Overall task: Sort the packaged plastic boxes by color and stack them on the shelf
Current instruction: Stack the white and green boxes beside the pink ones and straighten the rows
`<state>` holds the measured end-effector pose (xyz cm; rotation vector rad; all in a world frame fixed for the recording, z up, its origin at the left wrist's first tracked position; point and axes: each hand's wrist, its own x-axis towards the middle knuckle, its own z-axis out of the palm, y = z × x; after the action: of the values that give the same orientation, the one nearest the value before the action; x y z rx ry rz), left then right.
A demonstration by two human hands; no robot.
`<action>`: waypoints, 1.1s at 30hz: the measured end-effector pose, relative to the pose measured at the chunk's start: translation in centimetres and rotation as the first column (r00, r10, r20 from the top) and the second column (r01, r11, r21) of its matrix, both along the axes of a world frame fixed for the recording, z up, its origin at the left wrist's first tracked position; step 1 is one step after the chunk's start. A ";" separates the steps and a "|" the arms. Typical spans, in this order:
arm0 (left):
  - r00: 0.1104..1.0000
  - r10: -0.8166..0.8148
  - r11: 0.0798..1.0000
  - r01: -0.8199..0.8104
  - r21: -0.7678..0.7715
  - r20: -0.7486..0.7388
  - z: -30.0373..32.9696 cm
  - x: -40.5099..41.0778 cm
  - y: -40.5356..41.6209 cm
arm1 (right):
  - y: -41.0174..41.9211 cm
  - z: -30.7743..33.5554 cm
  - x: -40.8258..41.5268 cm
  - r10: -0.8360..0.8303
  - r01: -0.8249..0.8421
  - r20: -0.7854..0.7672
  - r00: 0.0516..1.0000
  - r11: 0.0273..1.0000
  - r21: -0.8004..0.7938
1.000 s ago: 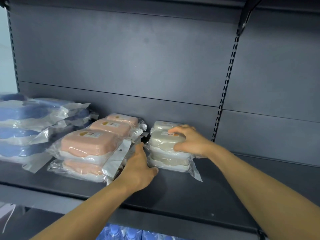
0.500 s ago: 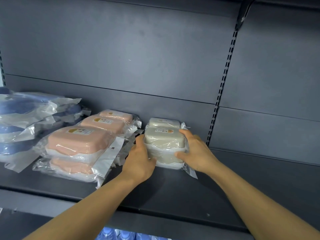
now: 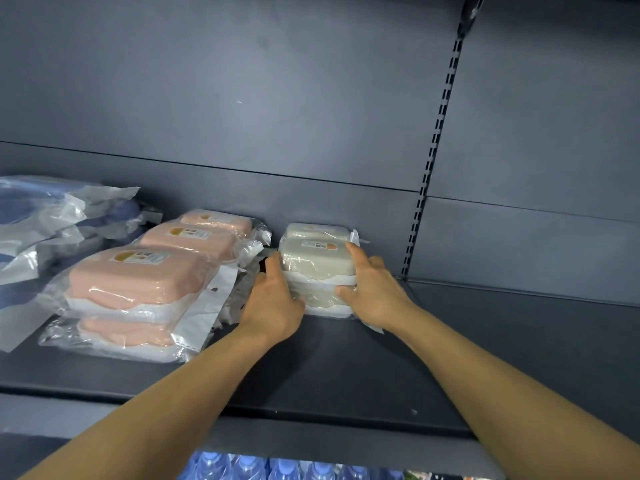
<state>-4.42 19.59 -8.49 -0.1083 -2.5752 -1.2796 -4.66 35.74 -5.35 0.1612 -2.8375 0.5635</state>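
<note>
Two beige packaged boxes (image 3: pixel 313 261) are stacked on the dark shelf (image 3: pixel 346 368), with another beige box (image 3: pixel 317 231) behind them. My left hand (image 3: pixel 273 299) presses flat against the stack's left side. On the right side rests my right hand (image 3: pixel 374 289), index finger stretched along the top box's edge and thumb on the front. Left of them stand pink packaged boxes: a front stack of two (image 3: pixel 135 282) and further ones behind (image 3: pixel 188 239). Blue packaged boxes (image 3: pixel 38 209) are piled at the far left.
The shelf's grey back panel (image 3: pixel 277 98) stands right behind the boxes, with a slotted upright (image 3: pixel 429 168) to the right. Bare shelf surface stretches right of the beige stack. Water bottles (image 3: pixel 277 467) show on the level below.
My right hand came off the top of the beige stack and down to its right side. My left hand moved in against the left side. The view shifted slightly to the left.
</note>
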 end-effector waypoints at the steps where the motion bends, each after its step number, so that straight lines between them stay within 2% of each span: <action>1: 1.000 0.000 1.000 0.000 0.001 0.009 0.0 0.1 -0.1 | 0.1 0.1 0.3 0.011 -0.011 0.008 1.000 1.000 -0.011; 4: 1.000 0.025 0.999 -0.025 -0.023 0.004 0.2 1.1 -0.1 | 0.9 0.6 2.4 0.033 -0.035 -0.045 0.998 0.999 -0.036; 8: 0.996 0.064 0.981 -0.074 -0.182 -0.061 1.1 4.6 0.2 | 2.5 1.1 7.7 0.067 -0.056 -0.223 0.972 0.997 0.057; 12: 0.989 -0.006 0.949 -0.041 -0.312 -0.148 1.6 10.8 2.0 | 4.7 0.3 14.3 0.120 -0.085 -0.323 0.939 0.989 0.120; 15: 0.973 -0.037 0.934 -0.047 -0.354 -0.227 0.8 16.7 4.0 | 6.5 -2.1 19.3 0.148 -0.128 -0.337 0.930 0.988 0.081; 18: 0.950 -0.111 0.939 0.005 -0.343 -0.291 -1.6 22.6 6.5 | 8.3 -6.1 23.9 0.185 -0.186 -0.259 0.948 0.982 0.020; 20: 0.962 -0.135 0.921 0.034 -0.388 -0.238 -4.4 26.0 8.3 | 9.6 -9.7 26.3 0.213 -0.214 -0.176 0.961 0.977 0.015; 26: 0.984 -0.124 0.765 0.178 -0.620 0.129 -15.3 31.7 11.5 | 12.7 -20.9 32.5 0.188 -0.203 0.176 0.966 0.977 0.070; 28: 0.960 -0.122 0.729 0.260 -0.633 0.253 -19.3 32.9 12.0 | 13.4 -24.3 34.3 0.150 -0.187 0.295 0.944 0.977 0.100; 33: 0.885 -0.170 0.651 0.431 -0.624 0.434 -28.5 35.1 12.5 | 14.8 -33.2 38.2 0.053 -0.131 0.498 0.865 0.984 0.122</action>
<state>30.65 32.13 -36.95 -0.5381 -3.3326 -0.2833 33.50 50.49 -38.51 0.2066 -3.3940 0.4572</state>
